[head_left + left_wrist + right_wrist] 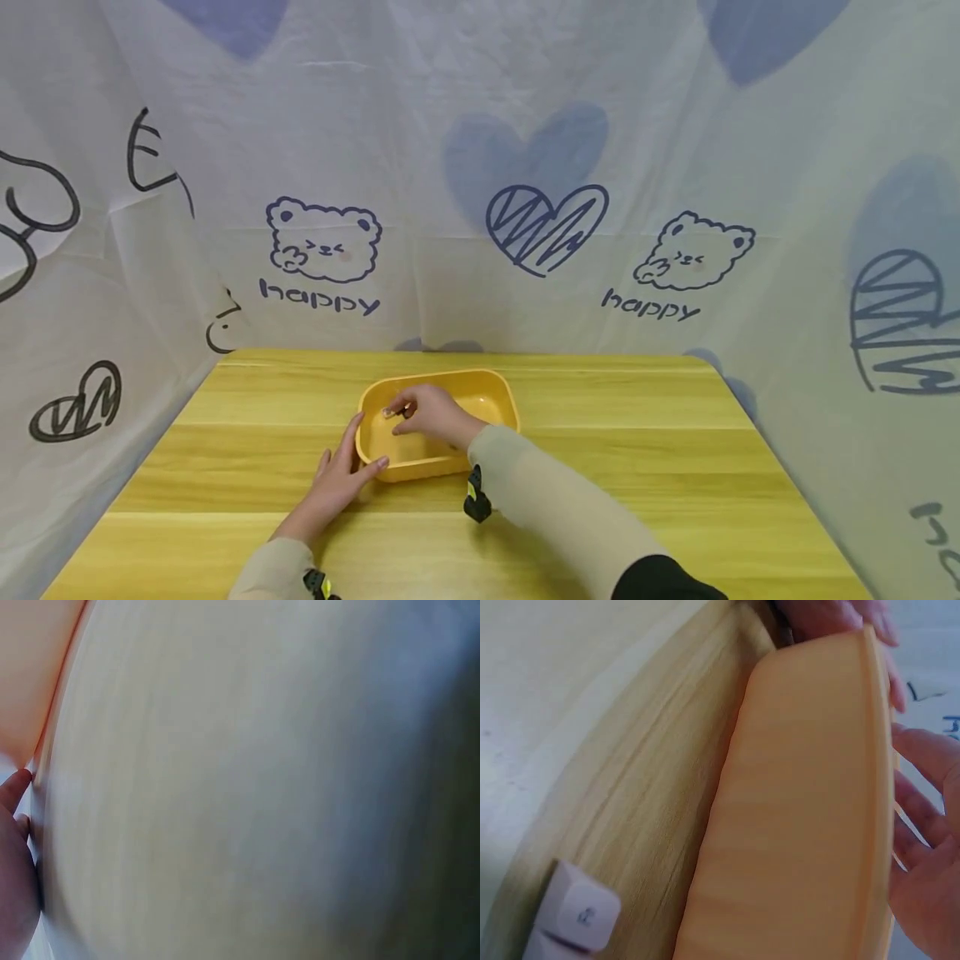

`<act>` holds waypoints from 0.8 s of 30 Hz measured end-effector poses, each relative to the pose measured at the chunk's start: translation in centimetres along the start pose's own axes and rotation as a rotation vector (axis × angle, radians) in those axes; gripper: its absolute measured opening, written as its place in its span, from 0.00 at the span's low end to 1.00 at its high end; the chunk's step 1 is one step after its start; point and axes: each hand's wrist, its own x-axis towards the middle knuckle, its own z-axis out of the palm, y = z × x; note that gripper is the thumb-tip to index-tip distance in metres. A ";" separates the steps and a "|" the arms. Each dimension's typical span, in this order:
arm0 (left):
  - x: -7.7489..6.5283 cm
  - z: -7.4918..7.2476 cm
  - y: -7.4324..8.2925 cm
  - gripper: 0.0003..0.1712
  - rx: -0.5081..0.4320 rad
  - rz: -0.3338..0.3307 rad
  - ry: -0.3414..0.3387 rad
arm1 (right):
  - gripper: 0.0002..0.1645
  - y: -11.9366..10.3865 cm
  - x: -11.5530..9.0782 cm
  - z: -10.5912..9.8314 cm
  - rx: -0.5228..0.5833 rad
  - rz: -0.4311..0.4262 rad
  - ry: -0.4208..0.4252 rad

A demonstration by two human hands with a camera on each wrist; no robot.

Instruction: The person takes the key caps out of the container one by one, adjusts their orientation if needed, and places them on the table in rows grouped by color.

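Note:
A yellow rectangular plastic tray (pixel 480 383) sits on the wooden table. My left hand (pixel 339 479) holds its near left corner, thumb over the front rim and fingers along the left end. In the right wrist view, part of the left hand (pixel 829 616) shows at the tray's far end. My right hand (pixel 431 412) reaches inside and pinches a small pale-and-dark piece (pixel 388 412) between thumb and fingers, low over the tray's left half. What the piece is, I cannot tell. The tray's outer wall (pixel 802 787) hides it in the right wrist view.
The wooden table (pixel 637 467) extends around the tray. A white block like a keycap (pixel 585 907), with a dark mark, shows at the lower left of the right wrist view. A printed cloth (pixel 435 275) hangs behind the table and along its sides.

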 end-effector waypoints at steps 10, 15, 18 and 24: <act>0.0 0.0 -0.3 0.53 -0.006 -0.004 0.001 | 0.24 0.1 2.4 1.5 -0.030 0.048 -0.034; 0.0 0.1 -0.2 0.53 -0.014 -0.004 0.000 | 0.26 0.4 2.9 1.7 -0.058 0.085 -0.064; 0.0 0.1 -0.4 0.54 -0.016 -0.012 -0.001 | 0.27 0.8 3.0 1.6 -0.069 0.087 -0.082; 0.1 0.1 -0.6 0.53 -0.011 -0.011 0.011 | 0.28 1.3 3.3 1.3 -0.087 0.063 -0.122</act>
